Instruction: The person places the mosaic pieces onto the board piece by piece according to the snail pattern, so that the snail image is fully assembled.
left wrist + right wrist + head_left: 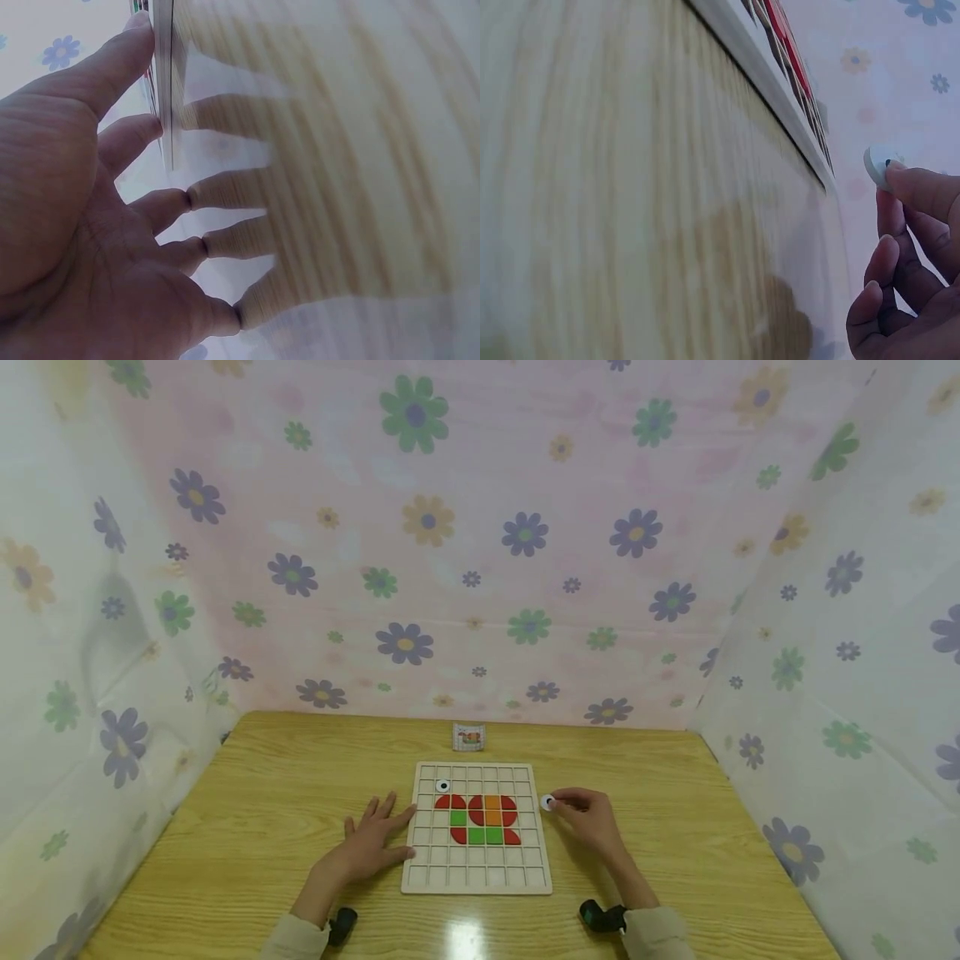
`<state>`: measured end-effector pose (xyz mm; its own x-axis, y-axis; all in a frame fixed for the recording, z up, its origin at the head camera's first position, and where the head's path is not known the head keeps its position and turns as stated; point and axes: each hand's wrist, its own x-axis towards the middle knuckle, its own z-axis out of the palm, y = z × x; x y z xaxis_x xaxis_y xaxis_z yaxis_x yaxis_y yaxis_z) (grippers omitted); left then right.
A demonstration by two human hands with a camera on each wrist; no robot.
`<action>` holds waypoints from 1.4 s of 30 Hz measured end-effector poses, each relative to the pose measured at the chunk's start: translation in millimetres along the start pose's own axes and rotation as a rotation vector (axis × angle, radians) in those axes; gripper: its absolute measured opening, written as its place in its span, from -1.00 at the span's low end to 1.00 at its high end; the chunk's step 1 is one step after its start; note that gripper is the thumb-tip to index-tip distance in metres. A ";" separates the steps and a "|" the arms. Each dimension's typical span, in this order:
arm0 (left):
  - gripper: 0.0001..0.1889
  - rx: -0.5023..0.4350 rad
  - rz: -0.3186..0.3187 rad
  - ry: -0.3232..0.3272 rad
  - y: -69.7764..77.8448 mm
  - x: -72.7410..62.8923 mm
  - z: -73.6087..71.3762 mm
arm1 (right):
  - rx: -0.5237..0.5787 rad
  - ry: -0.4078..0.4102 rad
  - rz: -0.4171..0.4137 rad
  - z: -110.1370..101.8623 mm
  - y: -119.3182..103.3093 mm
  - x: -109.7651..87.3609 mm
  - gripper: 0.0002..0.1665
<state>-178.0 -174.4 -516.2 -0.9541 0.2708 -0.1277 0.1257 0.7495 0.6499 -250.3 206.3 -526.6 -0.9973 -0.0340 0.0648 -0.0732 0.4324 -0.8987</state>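
Observation:
A square wooden grid board [480, 866] lies on the table, with red, green and orange pieces set in its middle cells. One round white eye piece [443, 786] with a black dot sits in an upper left cell. My left hand [367, 847] rests on the table with fingers spread, thumb and index fingertip touching the board's left edge. In the left wrist view the palm of the left hand [82, 217] shows, fingertips on the tabletop. Just off the board's right edge, my right hand [588, 818] pinches a second white eye piece [881, 165] between thumb and finger.
A small picture card [468, 737] showing a coloured figure lies beyond the board, near the back of the wooden table [300, 768]. Flowered cloth [480, 568] hangs behind the table and on both sides. Dark wrist devices [602, 917] sit at both sleeves.

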 end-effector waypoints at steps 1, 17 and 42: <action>-0.27 0.003 -0.001 -0.001 0.1 0.4 0.1 | 0.001 -0.008 -0.003 2.4 -1.4 0.4 -0.81; -0.26 -0.005 0.011 -0.003 -3.9 -2.1 -3.1 | 0.060 -0.102 -0.072 42.2 -23.5 9.0 -0.92; -0.26 -0.001 0.003 -0.001 0.8 -0.8 -1.6 | -0.051 -0.210 -0.156 84.7 -41.5 37.8 -0.91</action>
<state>-177.6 -175.0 -514.3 -0.9534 0.2736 -0.1271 0.1278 0.7481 0.6512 -284.8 110.8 -523.5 -0.9521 -0.2874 0.1043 -0.2309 0.4519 -0.8617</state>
